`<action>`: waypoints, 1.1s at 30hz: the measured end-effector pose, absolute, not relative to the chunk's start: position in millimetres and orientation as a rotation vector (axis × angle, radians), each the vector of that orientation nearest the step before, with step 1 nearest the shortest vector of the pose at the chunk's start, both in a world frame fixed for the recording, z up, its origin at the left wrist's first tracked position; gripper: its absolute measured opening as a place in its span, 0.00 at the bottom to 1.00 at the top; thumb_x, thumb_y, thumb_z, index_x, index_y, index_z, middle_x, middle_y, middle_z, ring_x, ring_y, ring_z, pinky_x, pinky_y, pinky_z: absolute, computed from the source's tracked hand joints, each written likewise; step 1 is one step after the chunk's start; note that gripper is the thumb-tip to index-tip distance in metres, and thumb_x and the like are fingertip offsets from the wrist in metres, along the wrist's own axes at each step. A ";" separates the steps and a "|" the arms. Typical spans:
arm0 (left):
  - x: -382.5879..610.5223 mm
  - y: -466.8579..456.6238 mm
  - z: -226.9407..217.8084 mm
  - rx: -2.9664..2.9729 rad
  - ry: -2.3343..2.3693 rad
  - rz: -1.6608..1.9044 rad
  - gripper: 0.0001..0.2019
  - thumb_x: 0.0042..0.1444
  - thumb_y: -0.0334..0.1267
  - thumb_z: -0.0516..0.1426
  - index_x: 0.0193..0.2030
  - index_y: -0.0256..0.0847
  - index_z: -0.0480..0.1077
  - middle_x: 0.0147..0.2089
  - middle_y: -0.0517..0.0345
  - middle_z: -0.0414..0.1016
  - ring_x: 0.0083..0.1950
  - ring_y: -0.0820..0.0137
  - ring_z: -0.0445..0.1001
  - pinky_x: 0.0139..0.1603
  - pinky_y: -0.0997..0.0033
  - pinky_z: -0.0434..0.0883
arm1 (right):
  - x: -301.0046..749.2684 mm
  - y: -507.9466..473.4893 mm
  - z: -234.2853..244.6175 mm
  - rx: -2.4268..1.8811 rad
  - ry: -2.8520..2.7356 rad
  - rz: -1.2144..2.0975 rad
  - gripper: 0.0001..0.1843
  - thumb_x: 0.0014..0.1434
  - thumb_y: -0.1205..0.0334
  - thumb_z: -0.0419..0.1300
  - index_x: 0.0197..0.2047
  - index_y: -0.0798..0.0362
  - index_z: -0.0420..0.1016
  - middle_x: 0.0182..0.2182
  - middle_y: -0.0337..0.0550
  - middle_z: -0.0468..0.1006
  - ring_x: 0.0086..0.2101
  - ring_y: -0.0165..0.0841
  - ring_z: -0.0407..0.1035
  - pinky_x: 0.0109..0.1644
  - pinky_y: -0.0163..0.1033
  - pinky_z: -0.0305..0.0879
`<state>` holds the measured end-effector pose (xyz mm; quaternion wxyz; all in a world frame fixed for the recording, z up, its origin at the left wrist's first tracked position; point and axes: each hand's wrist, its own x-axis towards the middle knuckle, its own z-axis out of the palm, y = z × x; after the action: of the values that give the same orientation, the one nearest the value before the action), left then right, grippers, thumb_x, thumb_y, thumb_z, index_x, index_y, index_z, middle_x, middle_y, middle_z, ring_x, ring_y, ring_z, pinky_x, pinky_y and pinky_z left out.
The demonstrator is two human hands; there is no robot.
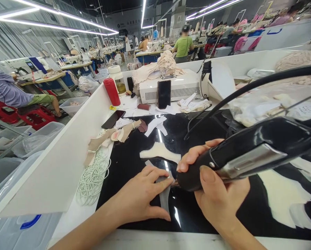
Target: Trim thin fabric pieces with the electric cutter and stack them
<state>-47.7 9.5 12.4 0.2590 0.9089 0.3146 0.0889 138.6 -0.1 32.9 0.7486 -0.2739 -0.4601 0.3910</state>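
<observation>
My right hand [217, 191] is wrapped round a black corded handheld tool [249, 149] with a metal lever on its side. The tool's tip points down and left, close to my left fingertips; where it meets the material is partly hidden. My left hand [142, 194] lies spread over a thin grey translucent fabric piece [165, 199], its fingertips pressing the piece onto the glossy black work surface [129, 173]. Just beyond my hands rests a cream curved pad piece [159, 151]. More cream fabric pieces [282, 194] lie to the right of my right hand.
Pale green cord [93, 180] is heaped along the left wall. Behind are a phone [113, 119], white paper scraps [156, 125], an upright phone [164, 94] and a vented white box [189, 85]. A thick black cable [249, 83] arches across the right. People sit at sewing tables beyond.
</observation>
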 end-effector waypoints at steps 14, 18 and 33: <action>-49.5 11.0 11.4 2.448 0.840 0.291 0.32 0.57 0.53 0.69 0.66 0.48 0.69 0.69 0.50 0.67 0.68 0.52 0.64 0.66 0.52 0.70 | 134.0 -11.8 35.9 -0.599 -1.036 0.925 0.17 0.64 0.57 0.67 0.53 0.45 0.69 0.34 0.36 0.75 0.30 0.32 0.72 0.35 0.41 0.74; -48.1 11.8 14.0 2.439 0.836 0.267 0.36 0.56 0.52 0.70 0.69 0.48 0.67 0.69 0.48 0.67 0.67 0.51 0.65 0.67 0.49 0.68 | 136.0 -16.9 40.5 -0.619 -1.025 0.952 0.19 0.62 0.53 0.69 0.52 0.44 0.68 0.31 0.36 0.75 0.28 0.33 0.71 0.32 0.42 0.73; -47.4 11.5 17.8 2.408 0.834 0.244 0.32 0.57 0.49 0.70 0.67 0.52 0.69 0.70 0.51 0.66 0.70 0.51 0.63 0.70 0.49 0.65 | 136.7 -29.6 45.4 -0.672 -1.092 0.989 0.20 0.61 0.49 0.69 0.49 0.43 0.66 0.28 0.34 0.72 0.25 0.33 0.70 0.31 0.41 0.74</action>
<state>-47.4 11.5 17.8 0.2868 0.9011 0.3121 0.0913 136.7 -29.6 45.4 0.6896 -0.3004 -0.4884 0.4423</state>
